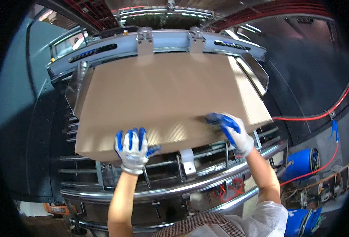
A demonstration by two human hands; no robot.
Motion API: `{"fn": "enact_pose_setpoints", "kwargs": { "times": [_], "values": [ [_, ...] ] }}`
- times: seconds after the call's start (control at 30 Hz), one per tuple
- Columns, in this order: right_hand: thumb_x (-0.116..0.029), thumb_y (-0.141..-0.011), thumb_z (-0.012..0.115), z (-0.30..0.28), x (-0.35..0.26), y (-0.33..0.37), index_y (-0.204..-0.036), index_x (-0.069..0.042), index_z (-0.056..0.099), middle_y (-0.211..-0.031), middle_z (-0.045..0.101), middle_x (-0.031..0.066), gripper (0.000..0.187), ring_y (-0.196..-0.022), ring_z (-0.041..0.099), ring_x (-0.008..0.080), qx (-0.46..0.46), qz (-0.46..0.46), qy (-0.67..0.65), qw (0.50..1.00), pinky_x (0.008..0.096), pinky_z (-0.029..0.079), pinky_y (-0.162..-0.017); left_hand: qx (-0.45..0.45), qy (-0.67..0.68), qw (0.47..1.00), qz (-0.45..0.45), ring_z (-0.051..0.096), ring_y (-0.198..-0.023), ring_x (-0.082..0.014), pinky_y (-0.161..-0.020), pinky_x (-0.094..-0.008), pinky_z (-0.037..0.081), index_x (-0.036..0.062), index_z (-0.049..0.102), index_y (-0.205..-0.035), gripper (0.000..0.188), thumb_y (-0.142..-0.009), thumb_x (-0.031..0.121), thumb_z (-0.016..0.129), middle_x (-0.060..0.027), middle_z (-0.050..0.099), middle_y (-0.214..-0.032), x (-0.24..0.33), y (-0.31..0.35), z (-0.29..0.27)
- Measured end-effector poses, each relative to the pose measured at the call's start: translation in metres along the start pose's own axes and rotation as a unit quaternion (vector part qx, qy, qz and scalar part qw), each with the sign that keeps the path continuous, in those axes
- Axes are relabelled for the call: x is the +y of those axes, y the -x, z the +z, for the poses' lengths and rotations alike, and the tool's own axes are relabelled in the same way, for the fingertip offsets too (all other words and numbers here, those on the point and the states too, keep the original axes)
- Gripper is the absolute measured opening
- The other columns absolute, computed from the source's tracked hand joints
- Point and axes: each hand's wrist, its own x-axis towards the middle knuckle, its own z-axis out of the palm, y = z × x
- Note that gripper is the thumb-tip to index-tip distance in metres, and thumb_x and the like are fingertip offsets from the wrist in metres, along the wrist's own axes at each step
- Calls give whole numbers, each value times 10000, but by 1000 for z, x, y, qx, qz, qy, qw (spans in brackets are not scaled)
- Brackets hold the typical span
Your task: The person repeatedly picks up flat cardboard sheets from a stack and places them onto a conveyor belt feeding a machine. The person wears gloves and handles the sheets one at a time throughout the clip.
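Wide grip at left hand (pixel 131 148), outstretched on lower edge of cardboard (pixel 162 91); loosely curled at right hand (pixel 232 132), impossible to tell whether closed. With cardboard across center of frame, extending upward from both hands.

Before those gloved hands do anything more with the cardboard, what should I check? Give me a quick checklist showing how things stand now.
1. Gloves on both hands: ok.
2. Left hand at the near edge of the cardboard, fingers forward: ok.
3. Right hand touching the cardboard: cannot tell; its fingers are blurred.
4. Cardboard between the side plates: ok.
5. Red hose free of the cardboard's right corner: cannot tell; they meet in this view.
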Motion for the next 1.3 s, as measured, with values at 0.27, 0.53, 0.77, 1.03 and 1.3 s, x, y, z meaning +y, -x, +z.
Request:
{"fn": "enact_pose_setpoints", "kwargs": {
  "times": [0.27,0.53,0.77,1.03,1.3],
  "values": [
    [-201,-921,577,32,93,103,-1170,-3,608,-1111,646,178,320,-1002,624,252,152,196,27,968,322,467,-901,-107,50,990,-83,472,-1188,-317,-1097,-564,230,72,576,-1201,633,-726,467,715,-145,554,-1201,14,-17,-48],
    [-297,-964,523,67,84,89,-1085,21,636,-938,664,37,358,-844,573,130,193,177,-139,955,281,456,-817,-72,180,967,-166,591,-1002,-347,-953,-533,418,74,649,-1070,491,-757,450,686,-127,630,-1033,78,127,-185],
    [-298,-928,570,212,6,169,-1102,-25,647,-932,670,77,334,-833,599,150,-43,144,-177,973,307,487,-788,-288,167,892,-307,626,-904,-303,-900,-473,445,67,667,-994,387,-743,357,718,-121,670,-954,180,236,-311],
    [-257,-903,595,349,-104,270,-1160,-30,606,-1126,638,162,343,-1011,624,295,-399,-24,-162,902,351,486,-895,-190,85,913,-351,611,-789,-291,-807,-451,462,62,637,-832,272,-719,291,733,-89,640,-810,161,284,-381],
    [-269,-925,558,486,-192,322,-1127,-33,626,-1102,652,158,318,-1003,624,291,-432,-39,-169,885,352,477,-901,-190,28,883,-429,610,-893,-318,-912,-467,445,60,661,-974,412,-690,346,745,-118,661,-940,123,418,-486]
  ]
}}
